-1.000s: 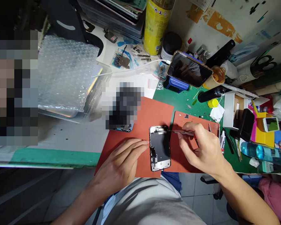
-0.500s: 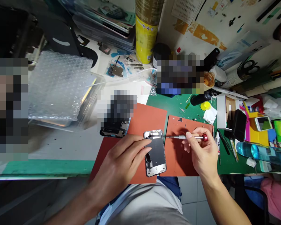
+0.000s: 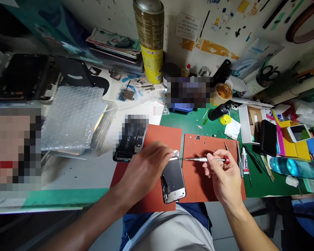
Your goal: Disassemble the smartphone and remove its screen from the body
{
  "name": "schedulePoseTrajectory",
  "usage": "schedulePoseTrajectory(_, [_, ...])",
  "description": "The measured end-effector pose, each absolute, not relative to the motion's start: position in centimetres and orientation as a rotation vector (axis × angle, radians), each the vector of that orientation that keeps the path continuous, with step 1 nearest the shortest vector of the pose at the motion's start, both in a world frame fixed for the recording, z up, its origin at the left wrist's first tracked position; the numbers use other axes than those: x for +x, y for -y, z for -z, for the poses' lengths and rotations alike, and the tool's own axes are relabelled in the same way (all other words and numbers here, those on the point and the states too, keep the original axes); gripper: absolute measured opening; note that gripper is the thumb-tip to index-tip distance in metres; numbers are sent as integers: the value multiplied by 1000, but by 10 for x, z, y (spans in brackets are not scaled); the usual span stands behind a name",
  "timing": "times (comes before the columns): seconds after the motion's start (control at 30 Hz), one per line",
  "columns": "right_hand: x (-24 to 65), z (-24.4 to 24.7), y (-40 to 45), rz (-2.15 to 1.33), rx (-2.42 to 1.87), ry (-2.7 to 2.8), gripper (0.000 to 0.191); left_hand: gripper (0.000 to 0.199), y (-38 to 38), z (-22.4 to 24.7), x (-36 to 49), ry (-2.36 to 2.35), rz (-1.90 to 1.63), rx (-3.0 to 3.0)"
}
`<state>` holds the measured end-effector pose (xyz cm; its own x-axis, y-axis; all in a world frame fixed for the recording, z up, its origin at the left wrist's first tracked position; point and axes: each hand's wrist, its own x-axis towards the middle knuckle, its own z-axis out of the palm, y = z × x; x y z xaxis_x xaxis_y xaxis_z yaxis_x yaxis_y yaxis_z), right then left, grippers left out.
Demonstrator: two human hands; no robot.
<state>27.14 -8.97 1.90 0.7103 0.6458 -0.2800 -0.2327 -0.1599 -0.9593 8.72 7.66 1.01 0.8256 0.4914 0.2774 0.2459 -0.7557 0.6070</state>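
A phone screen assembly (image 3: 174, 174) lies back side up on the orange-brown mat (image 3: 149, 191), its black panel and silver lower plate showing. Over its top left corner is my left hand (image 3: 146, 167), fingertips pinched together by the upper edge. What they hold, if anything, is hidden. Held level in my right hand (image 3: 223, 174) is a slim precision screwdriver (image 3: 200, 159) with a red end cap. Its tip points left, just off the screen assembly's right edge. Beyond my left hand rests an opened phone body (image 3: 128, 143), its insides exposed.
A second mat (image 3: 199, 184) is under my right hand. Behind stand a yellow spray can (image 3: 153, 59) and a blue stand (image 3: 181, 107). Bubble wrap (image 3: 70, 118) lies on the left. A glue tube (image 3: 244, 162) and a blue bottle (image 3: 298, 169) are on the right.
My left fingers have gone from stretched along the screen's left side to pinched at its top. The screwdriver tip has come off the screen's upper right edge. The view has shifted.
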Motion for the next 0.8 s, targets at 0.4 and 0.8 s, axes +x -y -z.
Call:
schedulePoseTrajectory(0.4, [277, -13, 109, -721, -1558, 349, 36, 38, -105, 11, 130, -761, -390, 2766])
schedulePoseTrajectory(0.8, [276, -16, 111, -708, -1551, 364, 31, 25, -107, 14, 127, -773, -207, 2652])
